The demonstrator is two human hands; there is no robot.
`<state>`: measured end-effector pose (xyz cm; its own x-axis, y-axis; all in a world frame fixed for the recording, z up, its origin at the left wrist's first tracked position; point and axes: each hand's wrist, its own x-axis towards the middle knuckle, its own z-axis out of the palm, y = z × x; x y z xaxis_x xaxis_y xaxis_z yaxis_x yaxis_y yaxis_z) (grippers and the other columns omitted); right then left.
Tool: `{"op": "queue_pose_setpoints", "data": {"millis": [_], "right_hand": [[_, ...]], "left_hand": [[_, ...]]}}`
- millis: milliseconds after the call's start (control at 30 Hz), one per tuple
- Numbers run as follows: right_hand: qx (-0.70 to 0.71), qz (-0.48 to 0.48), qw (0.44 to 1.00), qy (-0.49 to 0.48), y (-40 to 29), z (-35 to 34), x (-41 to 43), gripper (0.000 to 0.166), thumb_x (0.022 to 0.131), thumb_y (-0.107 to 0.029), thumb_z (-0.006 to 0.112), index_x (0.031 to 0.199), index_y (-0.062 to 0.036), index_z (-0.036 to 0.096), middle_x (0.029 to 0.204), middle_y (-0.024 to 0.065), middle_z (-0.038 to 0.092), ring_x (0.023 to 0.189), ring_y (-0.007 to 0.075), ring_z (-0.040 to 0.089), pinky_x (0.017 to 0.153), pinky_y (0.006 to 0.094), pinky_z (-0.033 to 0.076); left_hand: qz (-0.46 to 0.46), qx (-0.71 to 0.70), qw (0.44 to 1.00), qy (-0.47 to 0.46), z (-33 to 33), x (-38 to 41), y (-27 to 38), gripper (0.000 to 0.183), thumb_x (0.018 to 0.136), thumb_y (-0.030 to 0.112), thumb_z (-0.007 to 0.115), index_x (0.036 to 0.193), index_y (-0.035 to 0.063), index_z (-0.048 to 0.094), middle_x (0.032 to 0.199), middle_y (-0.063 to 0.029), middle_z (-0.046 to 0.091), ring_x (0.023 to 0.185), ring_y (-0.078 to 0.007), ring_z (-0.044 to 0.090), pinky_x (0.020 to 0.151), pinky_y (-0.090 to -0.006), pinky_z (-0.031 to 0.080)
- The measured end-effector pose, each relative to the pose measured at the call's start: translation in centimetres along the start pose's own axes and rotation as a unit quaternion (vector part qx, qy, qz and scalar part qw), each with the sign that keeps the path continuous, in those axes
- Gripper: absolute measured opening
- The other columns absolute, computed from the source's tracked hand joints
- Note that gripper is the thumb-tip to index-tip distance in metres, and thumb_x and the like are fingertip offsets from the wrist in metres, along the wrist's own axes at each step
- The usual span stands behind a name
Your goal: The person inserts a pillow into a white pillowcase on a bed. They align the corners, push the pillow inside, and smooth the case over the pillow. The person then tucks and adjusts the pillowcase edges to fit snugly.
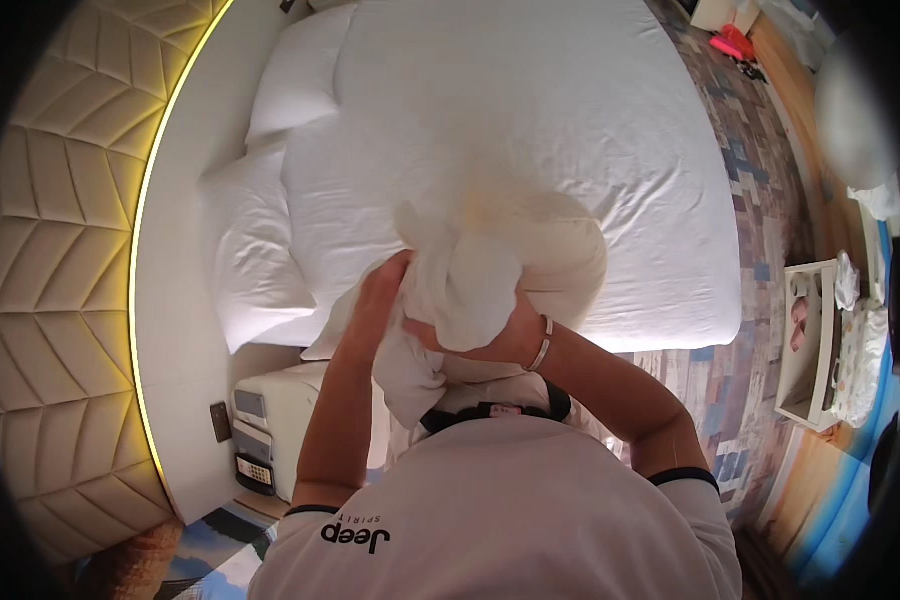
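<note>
A bunched white cloth is held up in front of my chest, over the near edge of a bed with a white sheet. My left hand grips its left side, with the fingertips partly hidden by folds. Around the lower right of the bundle curls my right hand, with a bracelet on the wrist. Part of the cloth hangs below the hands. A rounded cream fabric form bulges beside the bundle on the right; whether it is a pillow or clothing I cannot tell. The bundle's far end is blurred.
Two white pillows lie at the headboard side on the left. Below them stands a nightstand with a telephone. A white open box holding small items is at the right, past the patterned floor.
</note>
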<state>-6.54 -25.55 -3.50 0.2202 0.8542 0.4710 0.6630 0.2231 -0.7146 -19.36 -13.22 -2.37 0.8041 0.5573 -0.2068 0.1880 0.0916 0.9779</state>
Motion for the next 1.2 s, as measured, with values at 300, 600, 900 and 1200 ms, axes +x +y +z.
{"op": "queue_pose_setpoints", "data": {"millis": [300,600,900,1200], "right_hand": [[0.001,0.074,0.992,-0.1,-0.3,1.5,-0.3,0.068,0.068,-0.047,0.081,0.119,-0.0073,0.06,0.123,0.0089,0.058,0.107,0.0286,0.059,0.089,0.0402,0.05],[-0.24,0.129,0.954,0.126,-2.6,2.4,3.5,0.106,0.056,-0.037,0.089,0.144,-0.0059,0.04,0.149,0.0216,0.036,0.133,0.0352,0.042,0.106,0.0474,0.033],[-0.167,0.193,0.955,0.154,0.8,3.8,4.2,0.126,0.049,-0.029,0.093,0.151,-0.0032,0.023,0.147,0.0231,0.036,0.13,0.0379,0.043,0.102,0.0483,0.039],[-0.008,0.271,0.953,0.133,2.0,0.1,3.5,0.047,0.072,-0.021,0.085,0.106,0.0038,0.064,0.097,0.0149,0.064,0.074,0.0225,0.065,0.059,0.0323,0.054]], "left_hand": [[-0.063,0.155,0.986,-0.008,-2.4,1.6,-0.4,0.025,0.096,0.02,0.057,0.083,-0.0007,0.054,0.069,-0.0009,0.054,0.067,-0.0065,0.044,0.058,-0.0278,0.039],[0.006,0.055,0.996,-0.067,-6.4,1.2,-3.8,0.018,0.094,0.01,0.052,0.106,-0.002,0.06,0.089,-0.009,0.067,0.083,-0.016,0.061,0.076,-0.031,0.049],[0.049,0.217,0.96,-0.171,-7.0,3.3,1.1,0.028,0.085,0.008,0.069,0.111,0.002,0.061,0.1,-0.0063,0.068,0.093,-0.0152,0.062,0.083,-0.0315,0.05],[-0.024,-0.102,0.978,0.179,-9.3,6.6,-2.0,0.028,0.092,0.019,0.065,0.113,-0.0003,0.066,0.107,-0.0028,0.068,0.098,-0.01,0.06,0.085,-0.0265,0.047]]}}
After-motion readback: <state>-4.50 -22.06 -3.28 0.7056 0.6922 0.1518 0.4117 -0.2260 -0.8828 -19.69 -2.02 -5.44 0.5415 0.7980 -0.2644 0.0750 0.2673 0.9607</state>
